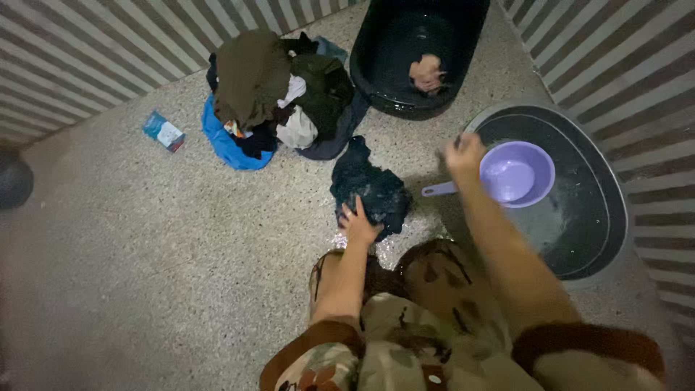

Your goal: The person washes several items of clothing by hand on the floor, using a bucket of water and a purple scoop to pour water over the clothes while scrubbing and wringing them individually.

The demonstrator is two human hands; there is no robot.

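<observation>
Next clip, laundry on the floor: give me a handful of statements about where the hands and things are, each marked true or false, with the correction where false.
1. The left hand rests on the dark wet garment on the floor. True.
2. The purple scoop sits in the black tub. False: it sits in the round grey basin, which holds water.
3. The right hand is beside the scoop's handle, at the basin's rim. True; blur hides whether it grips anything.
4. The pile of clothes lies inside the black tub. False: it lies on the floor beside the tub.
5. A small blue packet lies on the floor, apart from the pile. True.
</observation>
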